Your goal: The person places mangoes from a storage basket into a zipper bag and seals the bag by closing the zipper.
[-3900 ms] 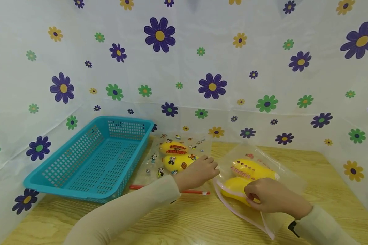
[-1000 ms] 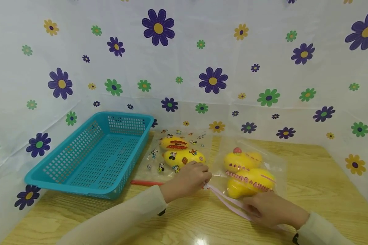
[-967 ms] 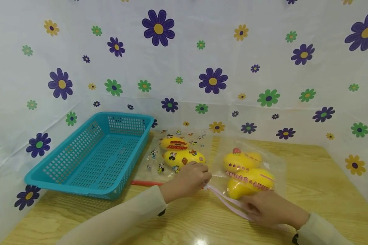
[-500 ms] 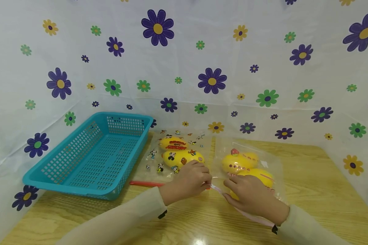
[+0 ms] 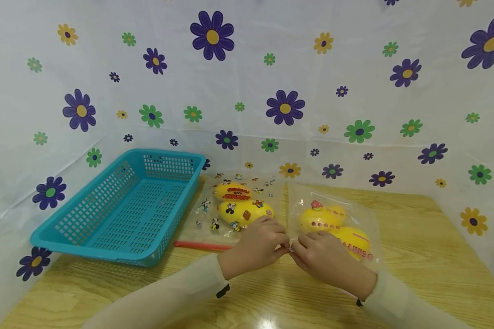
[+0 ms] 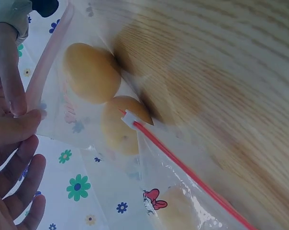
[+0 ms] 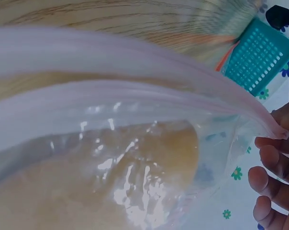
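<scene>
At the near left corner of a clear zip bag (image 5: 356, 203), my left hand (image 5: 255, 244) and right hand (image 5: 333, 262) meet, fingertips almost touching. Both pinch the end of the bag's pink zip strip (image 6: 52, 52). Inside lie yellow, smooth, oval fruit-like things (image 5: 353, 238), their kind unclear. The right wrist view shows the two pink strip edges (image 7: 111, 91) parted along much of their length and joining at the pinched corner. Whether a slider sits under the fingertips is hidden. A cartoon-printed bag (image 5: 206, 224) with similar yellow things lies beyond my left hand.
A blue-green plastic basket (image 5: 148, 256) stands at the left of the wooden table (image 5: 416, 256). The printed bag's red zip strip (image 5: 203, 246) runs beside it, with a white slider (image 6: 130, 119) at its end. A flowered sheet (image 5: 247, 82) hangs behind.
My right hand has left the pink strip's near right part and moved left to the corner beside my left hand. The left hand has stayed there, shifting slightly right.
</scene>
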`<action>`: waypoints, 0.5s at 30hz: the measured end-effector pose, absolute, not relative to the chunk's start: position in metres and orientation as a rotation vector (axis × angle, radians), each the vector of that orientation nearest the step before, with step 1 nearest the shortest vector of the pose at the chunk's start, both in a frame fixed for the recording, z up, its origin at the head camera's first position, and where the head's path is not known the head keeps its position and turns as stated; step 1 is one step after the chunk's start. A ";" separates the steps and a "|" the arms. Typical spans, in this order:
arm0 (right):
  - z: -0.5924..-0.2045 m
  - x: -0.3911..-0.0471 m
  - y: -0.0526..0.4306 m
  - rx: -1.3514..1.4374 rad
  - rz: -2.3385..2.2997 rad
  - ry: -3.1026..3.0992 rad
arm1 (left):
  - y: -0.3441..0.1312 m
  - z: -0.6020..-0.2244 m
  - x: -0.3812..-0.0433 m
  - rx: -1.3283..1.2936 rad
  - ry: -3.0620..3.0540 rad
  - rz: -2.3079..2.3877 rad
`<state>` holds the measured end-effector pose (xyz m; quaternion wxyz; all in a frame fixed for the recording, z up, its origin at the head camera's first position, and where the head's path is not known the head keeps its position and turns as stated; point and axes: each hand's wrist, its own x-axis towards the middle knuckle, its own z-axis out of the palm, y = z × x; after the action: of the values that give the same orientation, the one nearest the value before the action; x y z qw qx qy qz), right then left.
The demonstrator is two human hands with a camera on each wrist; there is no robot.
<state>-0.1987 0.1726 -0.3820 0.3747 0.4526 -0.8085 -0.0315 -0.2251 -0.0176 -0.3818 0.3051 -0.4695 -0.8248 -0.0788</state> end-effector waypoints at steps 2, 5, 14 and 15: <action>-0.382 -0.200 0.173 1.169 -0.090 -2.051 | -0.018 -0.382 -0.225 -1.246 -2.183 -0.213; -0.382 -0.202 0.173 1.195 -0.111 -2.033 | -0.017 -0.384 -0.226 -1.248 -2.190 -0.222; -0.381 -0.205 0.177 1.239 -0.146 -2.021 | -0.019 -0.382 -0.227 -1.280 -2.212 -0.224; -0.381 -0.205 0.177 1.239 -0.151 -2.021 | -0.020 -0.382 -0.227 -1.285 -2.213 -0.219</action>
<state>-0.2047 0.1771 -0.3811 0.3738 0.4838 -0.7891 -0.0590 -0.2275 -0.0196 -0.3817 0.2828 -0.4798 -0.8265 -0.0817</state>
